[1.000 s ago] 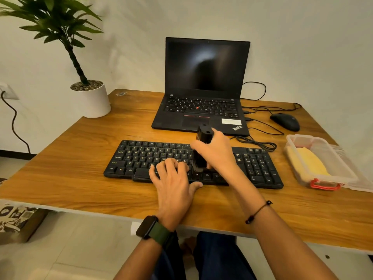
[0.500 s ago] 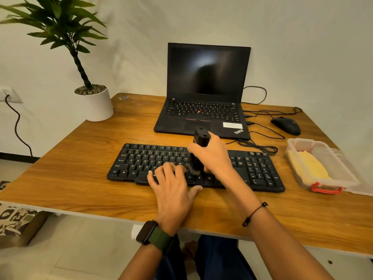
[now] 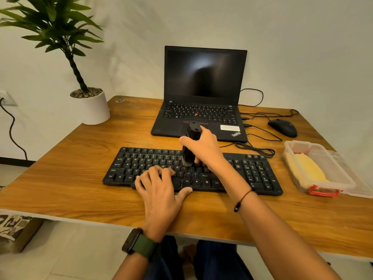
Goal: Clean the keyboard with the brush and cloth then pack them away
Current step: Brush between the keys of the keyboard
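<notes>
Gripping the black brush (image 3: 191, 144) upright, the right hand (image 3: 203, 149) has its fingers wrapped round the body, and the bristles just below the grip touch the keyboard (image 3: 256, 174) around the middle rows. Just left of and nearer than that grip, the left hand (image 3: 161, 186) rests on the keys, fingers spread and loosely bent, thumb on the front edge. Well off to the right, the yellow cloth (image 3: 306, 168) lies in the clear plastic box (image 3: 343, 176).

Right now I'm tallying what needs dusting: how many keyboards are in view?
2: the black desktop keyboard at the desk's near middle, partly covered by both hands, and the open laptop's built-in keyboard behind it. None seem hidden.
</notes>
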